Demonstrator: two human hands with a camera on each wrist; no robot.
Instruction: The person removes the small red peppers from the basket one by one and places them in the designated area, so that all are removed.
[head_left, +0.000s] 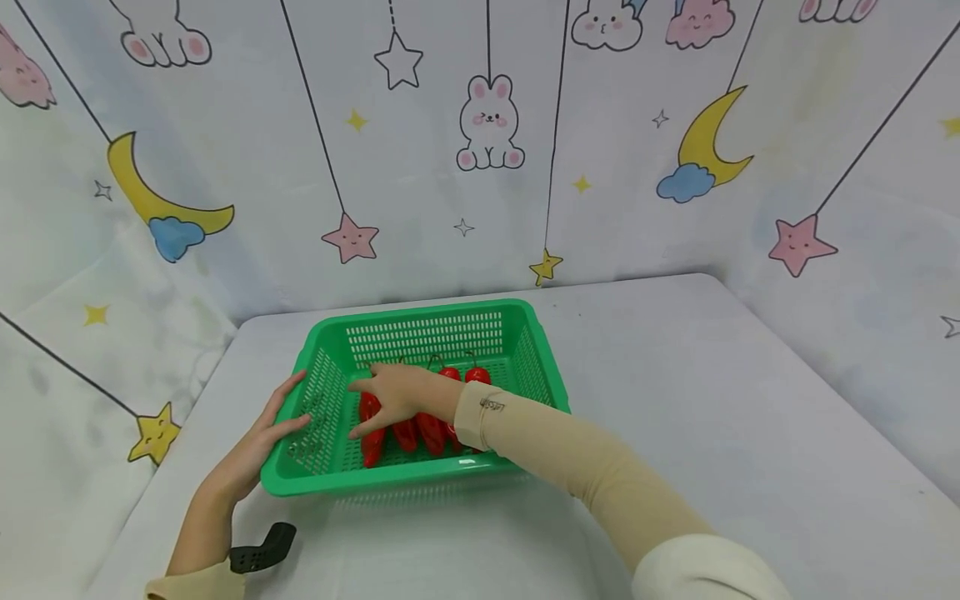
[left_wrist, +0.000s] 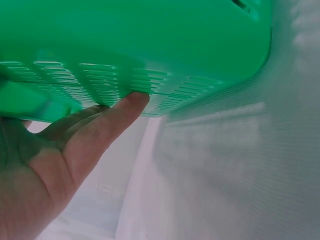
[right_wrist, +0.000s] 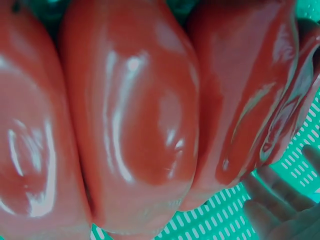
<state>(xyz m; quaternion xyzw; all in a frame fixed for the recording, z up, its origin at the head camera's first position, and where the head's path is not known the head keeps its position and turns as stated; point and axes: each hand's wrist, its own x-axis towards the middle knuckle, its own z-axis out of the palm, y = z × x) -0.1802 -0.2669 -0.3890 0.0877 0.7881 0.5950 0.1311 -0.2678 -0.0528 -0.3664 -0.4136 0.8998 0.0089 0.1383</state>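
Note:
Several glossy red peppers (head_left: 431,433) lie side by side in a green perforated plastic basket (head_left: 416,475); close up, the peppers (right_wrist: 132,110) fill most of the right wrist view. My right hand (head_left: 401,393) reaches over them into the basket, thumb and index spread apart around the leftmost pepper (head_left: 371,454). In the right wrist view, its fingers (right_wrist: 277,200) show beside the far pepper; any contact is unclear. My left hand (head_left: 251,450) rests against the basket's left side, with straight fingers (left_wrist: 107,127) touching the slotted outer wall.
The basket stands on a table with a white cover (head_left: 675,400). A patterned cloth (head_left: 420,167) with stars, moons and rabbits hangs behind and at the sides. A black device (head_left: 262,550) is at the left wrist.

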